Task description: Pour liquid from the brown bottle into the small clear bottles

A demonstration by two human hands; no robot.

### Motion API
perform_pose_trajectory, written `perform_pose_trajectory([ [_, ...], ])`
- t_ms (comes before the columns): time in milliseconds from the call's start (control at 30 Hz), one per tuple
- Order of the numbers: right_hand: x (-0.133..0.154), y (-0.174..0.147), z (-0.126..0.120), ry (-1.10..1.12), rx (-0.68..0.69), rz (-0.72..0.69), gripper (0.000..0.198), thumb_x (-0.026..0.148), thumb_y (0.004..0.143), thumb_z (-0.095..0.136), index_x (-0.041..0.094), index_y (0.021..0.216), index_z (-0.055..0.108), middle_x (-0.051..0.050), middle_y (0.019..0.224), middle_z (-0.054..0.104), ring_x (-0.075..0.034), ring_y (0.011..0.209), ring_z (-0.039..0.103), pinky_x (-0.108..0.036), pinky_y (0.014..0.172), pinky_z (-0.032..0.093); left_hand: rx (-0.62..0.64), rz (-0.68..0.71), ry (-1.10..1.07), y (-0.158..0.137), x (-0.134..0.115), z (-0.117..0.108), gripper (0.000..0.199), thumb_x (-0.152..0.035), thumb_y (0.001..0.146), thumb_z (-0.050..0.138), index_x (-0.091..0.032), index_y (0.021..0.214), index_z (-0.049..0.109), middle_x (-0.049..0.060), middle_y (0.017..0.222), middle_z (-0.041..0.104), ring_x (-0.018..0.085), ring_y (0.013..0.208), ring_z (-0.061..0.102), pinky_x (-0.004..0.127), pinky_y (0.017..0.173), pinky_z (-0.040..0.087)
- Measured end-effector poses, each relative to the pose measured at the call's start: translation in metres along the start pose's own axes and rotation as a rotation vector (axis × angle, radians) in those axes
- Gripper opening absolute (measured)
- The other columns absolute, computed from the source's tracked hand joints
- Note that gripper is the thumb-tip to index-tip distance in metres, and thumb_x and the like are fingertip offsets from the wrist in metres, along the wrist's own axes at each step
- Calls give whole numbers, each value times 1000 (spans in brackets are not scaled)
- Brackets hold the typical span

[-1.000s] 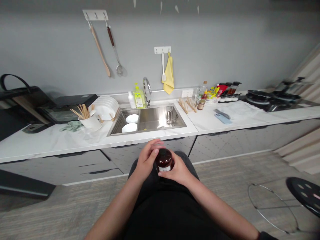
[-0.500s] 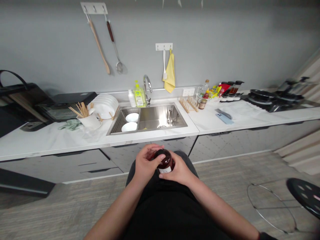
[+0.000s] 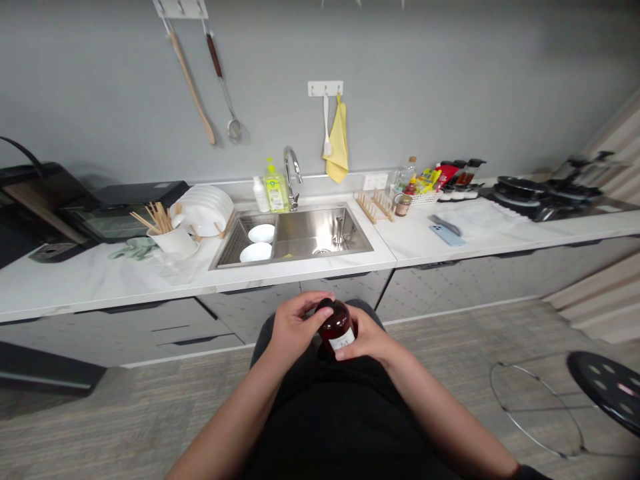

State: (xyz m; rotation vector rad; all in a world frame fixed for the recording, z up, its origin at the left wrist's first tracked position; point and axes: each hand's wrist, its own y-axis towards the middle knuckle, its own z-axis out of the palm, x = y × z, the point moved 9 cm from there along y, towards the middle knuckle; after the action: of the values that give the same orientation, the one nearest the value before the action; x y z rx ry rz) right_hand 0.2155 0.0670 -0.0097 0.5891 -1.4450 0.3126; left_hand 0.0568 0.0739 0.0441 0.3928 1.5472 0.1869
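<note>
A dark reddish-brown bottle (image 3: 338, 319) with a white label is held tilted in front of my body, above my lap. My right hand (image 3: 371, 339) wraps round the bottle's body from the right, its thumb across the label. From the left, my left hand (image 3: 296, 325) closes on the black cap (image 3: 325, 304), thumb on the near side and fingers on the far side. Part of the cap is hidden by those fingers.
Beyond my hands runs a white counter (image 3: 300, 271) with a steel sink (image 3: 320, 237) holding white bowls (image 3: 256, 252). Left of it are plates (image 3: 200, 210) and a chopstick cup (image 3: 175, 241). A phone (image 3: 447, 235) lies to the right. A round black stool (image 3: 603, 387) stands lower right.
The bottle has turned and tilted in my hands, so more of its label shows. Both hands have shifted slightly to the right. The background has slid a little to the left.
</note>
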Motion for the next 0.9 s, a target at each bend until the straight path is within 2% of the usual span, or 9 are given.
perform_pose_trajectory([
  [100, -8, 3, -17, -1, -90, 10, 96, 55, 59, 112, 23, 141, 75, -7, 125, 86, -30, 110, 82, -45, 101, 66, 31, 76, 63, 9, -6, -11, 51, -42, 99, 87, -26, 146, 79, 14, 145, 82, 32, 139, 78, 52, 123, 63],
  [200, -22, 7, -68, -49, -358, 2, 95, 54, 58, 113, 23, 138, 73, -10, 123, 86, -31, 106, 83, -46, 99, 67, -21, 95, 127, 21, 4, -44, 50, -49, 100, 85, -26, 145, 79, 16, 164, 69, 34, 150, 70, 52, 124, 61],
  [333, -31, 9, -155, -154, -695, -23, 85, 55, 57, 110, 21, 126, 73, -12, 116, 87, -32, 101, 83, -50, 98, 67, -122, -146, 196, 37, 63, -110, 56, -70, 95, 82, -19, 118, 85, 17, 121, 87, 34, 116, 84, 56, 115, 63],
  [467, -32, 16, -218, -243, -839, -33, 81, 58, 58, 108, 21, 122, 75, -13, 112, 87, -34, 99, 81, -55, 98, 67, -287, -252, 272, 47, 108, -176, 65, -78, 83, 87, -18, 109, 84, 16, 114, 88, 34, 109, 83, 57, 113, 62],
  [533, -34, 26, -230, -280, -857, -38, 82, 58, 58, 107, 20, 123, 75, -13, 112, 87, -35, 100, 81, -56, 99, 66, -333, -267, 290, 52, 118, -190, 65, -75, 79, 92, -18, 110, 83, 15, 114, 88, 34, 108, 83, 55, 112, 63],
  [600, -37, 42, -225, -326, -829, -34, 80, 57, 59, 107, 19, 122, 76, -14, 111, 87, -34, 100, 81, -55, 99, 66, -297, -256, 291, 58, 119, -179, 62, -68, 76, 96, -19, 111, 82, 15, 116, 88, 33, 108, 83, 55, 111, 64],
  [667, -42, 65, -202, -385, -758, -10, 75, 56, 63, 106, 19, 120, 77, -13, 110, 88, -35, 98, 81, -54, 98, 66, -182, -218, 270, 65, 114, -144, 57, -59, 81, 95, -20, 120, 82, 16, 126, 86, 34, 118, 83, 55, 112, 64],
  [800, -45, 117, -114, -490, -574, -2, 71, 49, 68, 105, 22, 128, 78, -12, 116, 88, -37, 103, 83, -54, 100, 67, -37, -118, 218, 73, 102, -73, 88, -42, 80, 100, -28, 160, 65, 20, 166, 66, 39, 153, 66, 55, 114, 64],
  [900, -41, 154, -40, -473, -421, -72, 77, 38, 74, 100, 25, 145, 74, -13, 131, 86, -38, 118, 83, -52, 108, 66, -147, -114, 258, 75, 101, -75, 88, -37, 77, 101, -24, 157, 66, 19, 155, 74, 37, 141, 75, 53, 112, 65],
])
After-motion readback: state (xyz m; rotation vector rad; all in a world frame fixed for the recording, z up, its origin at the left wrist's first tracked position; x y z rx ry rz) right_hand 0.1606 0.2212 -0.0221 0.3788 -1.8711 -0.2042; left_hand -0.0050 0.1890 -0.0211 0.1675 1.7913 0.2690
